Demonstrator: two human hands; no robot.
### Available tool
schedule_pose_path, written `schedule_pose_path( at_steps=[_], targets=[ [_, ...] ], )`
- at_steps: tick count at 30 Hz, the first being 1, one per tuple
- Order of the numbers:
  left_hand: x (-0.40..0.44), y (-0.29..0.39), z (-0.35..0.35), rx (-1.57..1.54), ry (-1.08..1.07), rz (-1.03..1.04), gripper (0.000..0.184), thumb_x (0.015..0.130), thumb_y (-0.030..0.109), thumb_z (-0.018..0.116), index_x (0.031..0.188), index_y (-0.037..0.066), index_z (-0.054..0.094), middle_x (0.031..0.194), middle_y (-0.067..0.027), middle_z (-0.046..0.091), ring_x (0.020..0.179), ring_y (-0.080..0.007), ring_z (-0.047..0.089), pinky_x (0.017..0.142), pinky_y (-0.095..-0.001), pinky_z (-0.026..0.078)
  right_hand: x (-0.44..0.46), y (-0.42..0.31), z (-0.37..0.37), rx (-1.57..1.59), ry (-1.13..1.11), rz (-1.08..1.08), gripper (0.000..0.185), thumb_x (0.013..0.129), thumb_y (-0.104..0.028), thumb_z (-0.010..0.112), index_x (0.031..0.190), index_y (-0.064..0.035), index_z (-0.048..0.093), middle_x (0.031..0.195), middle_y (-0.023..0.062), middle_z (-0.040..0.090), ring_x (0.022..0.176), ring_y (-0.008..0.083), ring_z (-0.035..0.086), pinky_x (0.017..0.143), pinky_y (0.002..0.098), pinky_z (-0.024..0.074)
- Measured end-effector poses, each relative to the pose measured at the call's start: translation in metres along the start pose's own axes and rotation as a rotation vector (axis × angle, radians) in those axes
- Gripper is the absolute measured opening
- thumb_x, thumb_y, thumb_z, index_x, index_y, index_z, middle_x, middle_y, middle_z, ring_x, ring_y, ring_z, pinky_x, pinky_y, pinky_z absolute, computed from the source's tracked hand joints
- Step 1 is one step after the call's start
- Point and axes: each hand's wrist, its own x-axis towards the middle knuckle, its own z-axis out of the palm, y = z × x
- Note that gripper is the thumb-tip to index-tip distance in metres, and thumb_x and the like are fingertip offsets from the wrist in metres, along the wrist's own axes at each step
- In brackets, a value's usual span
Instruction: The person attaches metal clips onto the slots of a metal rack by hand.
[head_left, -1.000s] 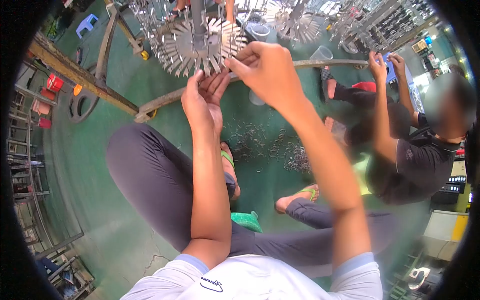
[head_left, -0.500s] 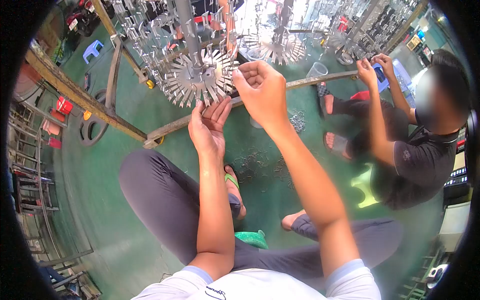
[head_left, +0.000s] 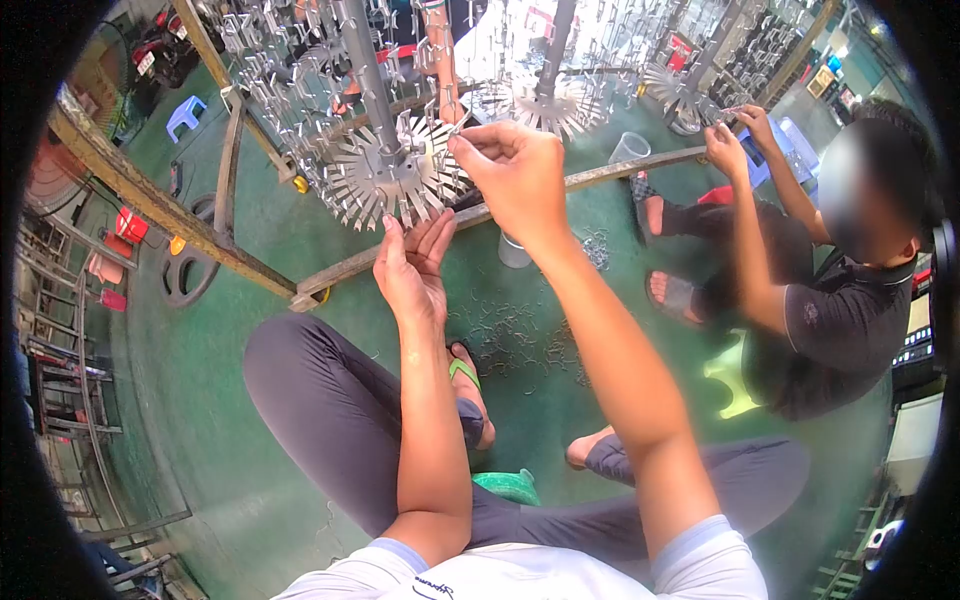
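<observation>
A round metal rack with slotted, fanned fingers sits on a grey upright pole, with rows of small metal pieces hanging above it. My left hand is palm up just below its near edge, fingers spread; whether a small piece lies in it is unclear. My right hand is beside the rack's right edge, thumb and forefinger pinched on a small metal piece. Small metal pieces lie scattered on the green floor beyond my feet.
A metal frame bar crosses before the racks. To the right sits another person, hands raised at a farther rack. A clear cup, a grey cup, a green stool and a blue stool stand around.
The view has tilted up, so the racks sit lower in the frame. My right hand has shifted slightly left at the rack's edge, with a small piece now visible at its fingertips.
</observation>
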Motion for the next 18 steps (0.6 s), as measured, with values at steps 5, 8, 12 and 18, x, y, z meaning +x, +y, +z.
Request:
schedule_pose_path(
  at_steps=[5,8,12,18],
  targets=[
    [0.004,-0.01,-0.004,0.046,0.01,0.055,0.052,0.107,0.039,0.057,0.116,-0.012,0.054,0.11,-0.0296,0.07,0.105,-0.0419,0.072,0.091,-0.0452,0.065,-0.003,-0.016,-0.002,-0.124,0.017,-0.021,0.016,0.084,-0.01,0.079,0.09,0.0051,0.078,0.075,0.0155,0.076,0.065,0.0156,0.074,0.061,0.0301,0.0552],
    [0.006,-0.016,-0.005,0.054,0.023,0.066,0.051,0.107,0.04,0.056,0.112,-0.011,0.057,0.106,-0.0296,0.071,0.101,-0.0393,0.074,0.09,-0.0447,0.065,0.002,-0.017,-0.005,-0.158,0.007,0.029,0.016,0.084,-0.01,0.079,0.089,0.005,0.078,0.075,0.0165,0.076,0.065,0.0166,0.074,0.062,0.0304,0.0557],
    [0.006,-0.019,-0.006,0.032,0.028,0.056,0.052,0.107,0.041,0.056,0.112,-0.011,0.057,0.106,-0.0281,0.071,0.1,-0.038,0.074,0.09,-0.0456,0.065,0.009,-0.02,-0.011,-0.222,-0.045,0.025,0.023,0.076,-0.016,0.081,0.086,0.0053,0.078,0.073,0.0167,0.076,0.064,0.0188,0.074,0.064,0.0317,0.0567],
    [0.006,-0.022,-0.008,-0.001,-0.007,0.062,0.057,0.106,0.044,0.057,0.115,-0.012,0.054,0.113,-0.0287,0.068,0.107,-0.0403,0.072,0.093,-0.0473,0.064,0.032,-0.018,-0.023,-0.246,-0.273,0.095,0.025,0.079,-0.017,0.081,0.09,0.006,0.078,0.068,0.006,0.071,0.059,0.0075,0.062,0.054,0.0251,0.0477]
  ],
)
